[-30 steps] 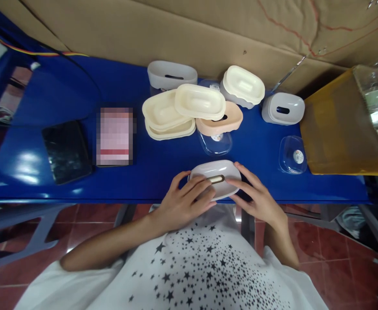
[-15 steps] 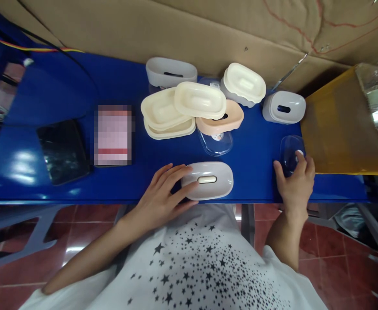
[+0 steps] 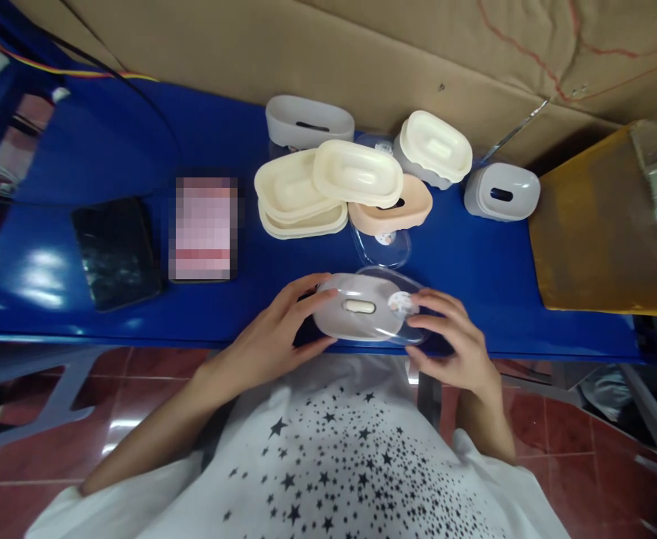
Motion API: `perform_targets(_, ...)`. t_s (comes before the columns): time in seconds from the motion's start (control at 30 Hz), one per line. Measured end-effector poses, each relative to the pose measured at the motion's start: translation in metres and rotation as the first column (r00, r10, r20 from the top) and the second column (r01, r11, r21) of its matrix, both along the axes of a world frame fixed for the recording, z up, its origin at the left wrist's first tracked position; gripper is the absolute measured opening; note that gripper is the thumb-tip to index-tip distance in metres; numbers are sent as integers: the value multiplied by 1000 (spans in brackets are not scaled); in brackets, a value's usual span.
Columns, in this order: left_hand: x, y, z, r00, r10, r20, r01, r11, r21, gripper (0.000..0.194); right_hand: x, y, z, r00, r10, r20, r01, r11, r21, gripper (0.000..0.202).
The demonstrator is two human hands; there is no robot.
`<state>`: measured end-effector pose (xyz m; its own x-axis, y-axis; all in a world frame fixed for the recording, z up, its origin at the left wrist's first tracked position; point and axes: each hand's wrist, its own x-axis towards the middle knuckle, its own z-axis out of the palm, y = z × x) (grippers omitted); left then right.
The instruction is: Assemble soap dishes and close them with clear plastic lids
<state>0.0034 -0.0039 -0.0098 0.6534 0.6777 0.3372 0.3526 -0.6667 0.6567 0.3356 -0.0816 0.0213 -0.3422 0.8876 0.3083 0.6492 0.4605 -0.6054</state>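
The left hand [image 3: 280, 326] is clamped on the left end of a grey dish [image 3: 331, 318], fingers over the far rim and thumb at the near side. The right hand [image 3: 452, 337] is clamped on a clear lid [image 3: 391, 288], with fingertips on top by a white sticker [image 3: 401, 303] and the thumb at the near edge. The dish lies between the 2 hands, close to the front edge of the blue table [image 3: 463, 269]. The lid lies over the right part of the dish, skewed to it, its right end jutting out into the right hand's grasp; whether it rests fully on the rim cannot be told. Between the hands, a cream bar [image 3: 359, 307] shows in the dish's slot.

Ahead of the right hand and to its left, a 2nd lid [image 3: 384, 253] is partly hidden by a peach box [image 3: 390, 218]. Straight ahead of the left hand, 3 cream trays [image 3: 283, 187] lie heaped, the topmost reaching across the peach box, with a grey box [image 3: 309, 131] behind them. Well ahead of the right hand stands a cream-topped box [image 3: 438, 146]; to the right of that, a slotted box [image 3: 502, 191] sits beside a carton [image 3: 592, 224]. To the left of the left hand lie a pixelated pink block [image 3: 203, 232] and, farther out, a black pad [image 3: 116, 254].
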Motion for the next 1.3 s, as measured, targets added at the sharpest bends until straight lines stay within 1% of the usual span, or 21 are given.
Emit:
perform_targets(0.1,-1,1,-2,999,-9,35,10,1000,-30,80,-11,16,-1,988,156,6,-156,988,19,54)
perform_targets(0.2,-2,1,0,1000,-24,-7,24,999,-37,77,-19,26,-3,976,218,14,-219,975,39,46)
perform_targets(0.27,-2,1,1,999,-22,-30,21,999,-36,75,-22,29,-6,973,222,59,-226,971,71,46)
perform_targets(0.43,-2,4,0,999,-13,-42,11,998,-65,76,-28,29,-12,967,179,182,-203,971,124,68)
perform_targets(0.57,-3,4,0,997,-22,-79,13,994,-111,73,-32,26,-9,958,177,227,-209,969,129,73)
perform_targets(0.63,-5,4,2,993,-42,-108,28,992,-125,75,-28,22,-6,958,172,229,-205,970,128,74)
perform_targets(0.7,-6,5,5,989,-54,-141,36,991,-126,77,-15,13,-4,964,130,233,-161,979,122,73)
perform_targets(0.73,-7,6,6,987,-53,-151,36,993,-113,77,-5,7,-3,967,86,238,-118,986,122,72)
perform_targets(0.83,-4,13,10,985,-37,-170,37,999,-4,69,33,-13,3,958,-120,261,87,987,135,64)
perform_targets(0.9,3,18,12,979,-33,-201,54,994,98,64,55,-23,10,912,-275,303,227,956,183,59)
perform_targets(0.97,13,23,13,966,-41,-255,88,981,175,63,64,-24,18,871,-380,312,314,918,243,59)
perform_targets(1.0,19,24,13,958,-50,-281,111,973,203,63,63,-19,22,865,-404,298,331,905,266,59)
perform_targets(1.07,29,23,13,943,-77,-324,158,959,234,60,51,0,28,881,-383,278,310,910,274,58)
perform_targets(1.1,32,21,13,938,-88,-335,177,953,245,59,41,14,29,890,-350,291,276,923,267,57)
perform_targets(1.17,35,18,13,935,-94,-341,190,947,261,57,21,50,29,885,-262,385,179,955,237,58)
perform_targets(1.23,32,16,13,940,-83,-332,179,946,271,56,7,87,26,860,-195,472,96,970,225,56)
perform_targets(1.3,26,16,13,948,-58,-313,149,950,273,56,0,115,24,823,-165,543,51,974,219,50)
